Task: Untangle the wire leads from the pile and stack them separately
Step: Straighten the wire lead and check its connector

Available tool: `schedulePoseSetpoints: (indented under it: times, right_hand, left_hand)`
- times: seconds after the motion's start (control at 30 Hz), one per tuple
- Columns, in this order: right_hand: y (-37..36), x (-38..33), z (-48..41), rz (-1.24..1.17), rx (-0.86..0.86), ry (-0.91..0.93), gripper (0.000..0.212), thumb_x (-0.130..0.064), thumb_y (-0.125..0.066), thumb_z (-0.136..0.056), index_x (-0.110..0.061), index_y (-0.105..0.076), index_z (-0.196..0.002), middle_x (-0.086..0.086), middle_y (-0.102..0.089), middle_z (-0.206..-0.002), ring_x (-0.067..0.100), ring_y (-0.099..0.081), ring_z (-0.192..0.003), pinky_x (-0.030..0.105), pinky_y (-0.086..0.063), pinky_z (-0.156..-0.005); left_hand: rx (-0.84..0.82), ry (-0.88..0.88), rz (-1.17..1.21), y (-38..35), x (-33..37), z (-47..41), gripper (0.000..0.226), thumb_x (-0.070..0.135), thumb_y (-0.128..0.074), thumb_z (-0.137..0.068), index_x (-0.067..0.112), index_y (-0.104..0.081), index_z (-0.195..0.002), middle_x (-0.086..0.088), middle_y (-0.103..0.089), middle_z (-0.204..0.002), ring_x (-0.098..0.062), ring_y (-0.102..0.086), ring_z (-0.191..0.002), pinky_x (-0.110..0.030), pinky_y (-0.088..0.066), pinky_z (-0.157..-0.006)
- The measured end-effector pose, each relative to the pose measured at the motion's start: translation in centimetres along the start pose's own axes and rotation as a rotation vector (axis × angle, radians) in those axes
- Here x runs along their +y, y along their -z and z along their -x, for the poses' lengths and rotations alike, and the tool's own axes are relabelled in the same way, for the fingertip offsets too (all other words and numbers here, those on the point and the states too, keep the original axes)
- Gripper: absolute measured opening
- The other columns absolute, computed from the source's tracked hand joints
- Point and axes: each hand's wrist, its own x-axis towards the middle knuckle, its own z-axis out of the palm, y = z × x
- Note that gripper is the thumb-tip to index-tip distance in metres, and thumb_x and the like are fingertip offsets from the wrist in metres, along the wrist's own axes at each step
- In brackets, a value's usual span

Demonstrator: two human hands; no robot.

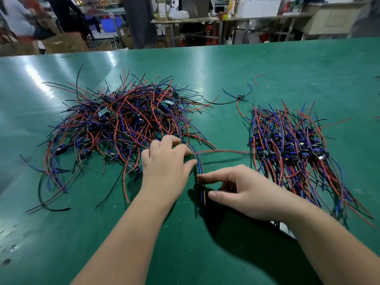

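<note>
Your left hand (166,161) sits at the near rim of the heap with its fingers curled, pinching one lead (199,164) between thumb and fingertips. Your right hand (244,192) lies at its four o'clock, fingers nearly straight, forefinger and thumb parted either side of that lead's dangling ends; whether they touch the wire I cannot tell, but they have not closed on it. Working down by size: the green table (205,62) carries everything, and its bare middle is what lets you keep two heaps apart. At ten o'clock from your hands lies the tangled pile (123,124), red, blue and black wires crossing every way with small modules buried among them, which is likely why you pick from its rim, where a lead comes free most easily. At two o'clock lies the sorted stack (292,149), modules lined in a band and wires combed toward twelve and six, so each new piece can be laid parallel. The pinched lead bridges the gap: blue wires curl down past your left thumb and a red one runs toward three o'clock, reaching the stack's edge. I judge the right hand is placed to gather the loose ends so nothing snags. At one o'clock a stray lead (240,97) lies alone, and beyond it a red offcut (257,78).
</note>
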Motion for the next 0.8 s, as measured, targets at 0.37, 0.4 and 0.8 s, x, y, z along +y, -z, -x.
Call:
schedulePoseSetpoints:
  times: [0.37, 0.4, 0.8]
  right_hand:
    - [0.6, -0.1, -0.3, -0.062, 0.455, 0.073, 0.018, -0.025, -0.058, -0.092, -0.031, -0.070, -0.104, -0.009, -0.057, -0.087, -0.001, -0.047, -0.058, 0.011, -0.035, -0.060]
    - [0.9, -0.3, -0.3, -0.189, 0.507, 0.085, 0.016, -0.024, -0.057, -0.092, -0.030, -0.071, -0.094, -0.008, -0.057, -0.078, -0.001, -0.046, -0.057, 0.012, -0.034, -0.059]
    - [2.2, -0.6, 0.0, -0.907, 0.381, -0.024, 0.020, -0.025, -0.069, -0.064, -0.007, -0.075, -0.072, 0.004, -0.066, -0.064, 0.010, -0.054, -0.056, 0.016, -0.043, -0.052]
  left_hand:
    - [-0.229, 0.313, 1.687, 4.1, 2.2, -0.1, 0.030, 0.037, -0.054, -0.080, 0.013, -0.067, -0.092, 0.000, -0.073, -0.076, -0.003, -0.054, -0.044, -0.016, -0.048, -0.045]
    - [-0.369, 0.341, 1.725, 4.2, 2.6, 0.1, 0.033, 0.039, -0.054, -0.077, 0.013, -0.070, -0.089, 0.001, -0.072, -0.075, -0.001, -0.052, -0.041, -0.014, -0.046, -0.041]
    - [-0.829, 0.442, 1.545, 3.2, 4.4, 1.5, 0.044, 0.048, -0.060, -0.070, 0.009, -0.075, -0.081, -0.008, -0.075, -0.082, -0.010, -0.070, -0.057, -0.015, -0.049, -0.040]
